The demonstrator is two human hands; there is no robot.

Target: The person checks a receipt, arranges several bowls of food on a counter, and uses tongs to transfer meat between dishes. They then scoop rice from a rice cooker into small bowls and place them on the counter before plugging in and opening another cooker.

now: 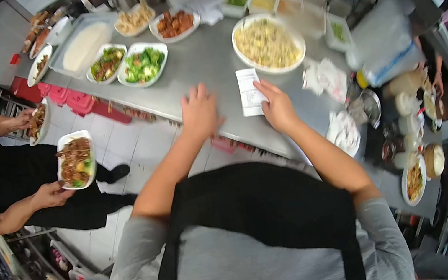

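1. The left hand (200, 114) lies flat on the grey stainless steel counter (204, 62), palm down and fingers spread wide; it holds nothing.
2. The right hand (276, 108) rests on the same counter, just right of a small white printed paper slip (250, 92). Its fingers touch the right edge of the slip and pin it down (the hand is partly curled, not closed around the paper).
3. The slip lies flat near the front edge of the counter, between the two hands, and just below a large round white bowl of pale yellow noodles (269, 43).
4. Further back on the counter stand an oval white dish of green broccoli (143, 64), an oval white dish of mixed vegetables (106, 63) beside it, a white plate of reddish-brown meat pieces (175, 24) and a white rectangular tray with a pale filling (81, 45).
5. Crumpled white paper napkins (325, 77) lie to the right of the noodle bowl.
6. On the left another person in black clothes stands on the tiled floor; one hand of this co-worker (52, 194) carries a white rectangular plate of brown stir-fried food (75, 160), and the other arm holds a second plate (39, 121) higher up.
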